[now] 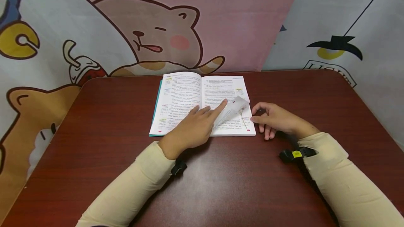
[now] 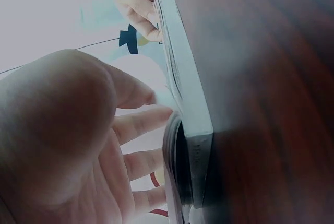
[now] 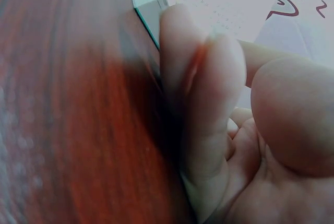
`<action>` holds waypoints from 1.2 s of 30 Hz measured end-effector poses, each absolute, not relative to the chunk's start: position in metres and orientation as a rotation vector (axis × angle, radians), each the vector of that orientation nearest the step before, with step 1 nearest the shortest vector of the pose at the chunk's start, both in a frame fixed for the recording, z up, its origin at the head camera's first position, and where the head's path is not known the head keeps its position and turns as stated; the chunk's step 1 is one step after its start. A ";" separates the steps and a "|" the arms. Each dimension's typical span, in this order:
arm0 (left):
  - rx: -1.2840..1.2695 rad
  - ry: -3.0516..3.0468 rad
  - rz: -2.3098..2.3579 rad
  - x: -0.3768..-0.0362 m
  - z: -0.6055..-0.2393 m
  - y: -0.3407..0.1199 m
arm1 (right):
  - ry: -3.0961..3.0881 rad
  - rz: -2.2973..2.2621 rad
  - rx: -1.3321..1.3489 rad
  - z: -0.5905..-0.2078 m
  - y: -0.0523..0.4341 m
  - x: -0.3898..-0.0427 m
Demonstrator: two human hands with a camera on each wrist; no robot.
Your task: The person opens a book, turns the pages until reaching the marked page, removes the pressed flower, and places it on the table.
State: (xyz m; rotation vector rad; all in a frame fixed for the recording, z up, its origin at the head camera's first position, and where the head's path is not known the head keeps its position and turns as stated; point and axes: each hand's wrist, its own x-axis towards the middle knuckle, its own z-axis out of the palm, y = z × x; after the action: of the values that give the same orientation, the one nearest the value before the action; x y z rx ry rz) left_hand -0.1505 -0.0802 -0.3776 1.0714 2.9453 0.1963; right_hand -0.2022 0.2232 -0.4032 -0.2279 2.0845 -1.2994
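Observation:
An open book [image 1: 183,94] with printed pages lies on the table. On its right page a slanting, see-through strip [image 1: 238,101] shows a thin dried-flower stem. My left hand [image 1: 192,129] rests over the lower middle of the book, fingers stretched across the pages, one fingertip beside the strip's upper edge. In the left wrist view the left thumb [image 2: 130,88] hangs near the fingertips, by the book's thick edge. My right hand [image 1: 276,118] is just off the book's right edge, fingers loosely bent and thumb tip near the page edge. Nothing shows between its fingers in the right wrist view.
The brown table [image 1: 233,185] has its far edge against a cartoon-printed backdrop [image 1: 246,20]. Black straps with small devices are on both wrists, the right one bearing a yellow label [image 1: 297,154]. A teal cover edge [image 1: 156,115] shows along the book's left side.

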 end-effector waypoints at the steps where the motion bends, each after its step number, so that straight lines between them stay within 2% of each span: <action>1: 1.071 2.945 0.203 -0.151 -0.378 -0.080 | 2.085 -1.300 -0.230 -0.403 0.223 -0.202; 13: 1.139 2.959 0.337 -0.152 -0.378 -0.078 | 2.108 -1.286 -0.241 -0.403 0.222 -0.202; 23: 1.199 2.913 0.162 -0.151 -0.375 -0.077 | 2.110 -1.286 -0.235 -0.403 0.223 -0.201; 36: 1.197 2.916 0.179 -0.150 -0.376 -0.078 | 2.107 -1.287 -0.233 -0.401 0.222 -0.201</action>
State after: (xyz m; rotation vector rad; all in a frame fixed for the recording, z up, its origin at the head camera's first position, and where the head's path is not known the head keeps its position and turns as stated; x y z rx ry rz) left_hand -0.1501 -0.0781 -0.3761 1.1973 2.9159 0.1789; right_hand -0.2010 0.2224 -0.4011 -0.2335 2.1065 -1.2868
